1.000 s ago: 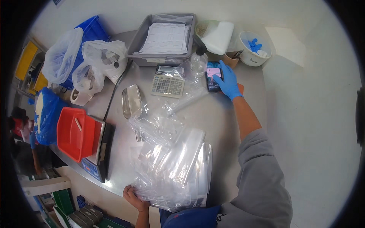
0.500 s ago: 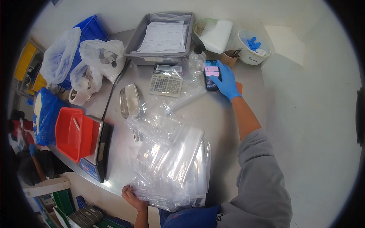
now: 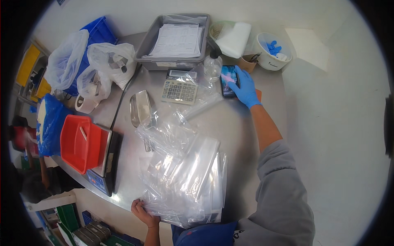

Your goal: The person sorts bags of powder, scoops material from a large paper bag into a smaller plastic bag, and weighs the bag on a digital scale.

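My right hand [image 3: 247, 89], in a blue glove, is closed on a dark smartphone [image 3: 227, 84] at the far right of the metal table. Its thumb lies over the lit screen, with the fingers at the phone's right edge. My bare left hand [image 3: 144, 214] rests at the table's near edge, fingers loosely bent and slightly apart, beside a pile of clear plastic bags [image 3: 186, 176]. I see nothing gripped in it. The bags spread toward a calculator [image 3: 179, 91] and partly cover the handle of a metal scoop [image 3: 140, 107].
A red tray [image 3: 78, 143] sits on a scale [image 3: 98, 180] at left. Behind stand white plastic sacks [image 3: 108, 61], a grey bin [image 3: 164, 64] of papers, a spray bottle [image 3: 212, 67] and a white bowl [image 3: 273, 63] with blue gloves. Another person [image 3: 45, 180] is at far left.
The phone's screen has changed from light pink panels to a darker picture with a pink shape. At far left the other person has shifted. Both my hands stay in place.
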Motion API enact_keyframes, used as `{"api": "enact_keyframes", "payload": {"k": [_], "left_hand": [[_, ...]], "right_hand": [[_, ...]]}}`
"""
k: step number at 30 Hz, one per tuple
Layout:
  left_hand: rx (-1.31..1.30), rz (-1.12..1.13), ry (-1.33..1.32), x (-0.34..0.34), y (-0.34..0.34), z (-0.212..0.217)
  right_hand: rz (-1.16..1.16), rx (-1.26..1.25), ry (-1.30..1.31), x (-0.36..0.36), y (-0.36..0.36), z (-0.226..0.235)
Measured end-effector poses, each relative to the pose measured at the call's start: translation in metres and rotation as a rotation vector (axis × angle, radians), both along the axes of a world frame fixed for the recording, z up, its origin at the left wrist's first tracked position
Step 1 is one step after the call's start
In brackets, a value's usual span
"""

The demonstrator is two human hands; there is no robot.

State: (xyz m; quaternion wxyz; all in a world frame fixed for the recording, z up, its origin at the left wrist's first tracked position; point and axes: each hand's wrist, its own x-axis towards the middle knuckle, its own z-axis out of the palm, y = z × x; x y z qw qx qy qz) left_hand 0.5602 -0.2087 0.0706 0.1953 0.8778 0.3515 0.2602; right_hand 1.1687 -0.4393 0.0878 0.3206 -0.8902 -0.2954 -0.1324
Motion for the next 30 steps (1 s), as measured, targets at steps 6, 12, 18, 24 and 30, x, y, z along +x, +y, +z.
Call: {"api": "enact_keyframes", "payload": {"k": [6,12,18,24,30], "left_hand": [[-0.016,-0.003,-0.018,0.007,-0.003,0.007],[-0.038,0.02,-0.029,0.003,-0.002,0.001],[-0.015,0.012,0.003,0.005,-0.003,0.007],[-0.015,0.012,0.002,0.005,-0.002,0.007],[-0.036,0.008,-0.034,-0.001,0.0,-0.001]], "right_hand": [[-0.004,-0.028,-0.037,-0.009,0.0,-0.001],[-0.221,-0.081,-0.068,-0.05,0.012,0.005],[-0.243,-0.111,-0.199,-0.073,0.013,-0.002],[-0.227,-0.101,-0.234,-0.086,0.006,-0.005],[-0.191,0.003,-0.172,-0.075,0.003,-0.005]]}}
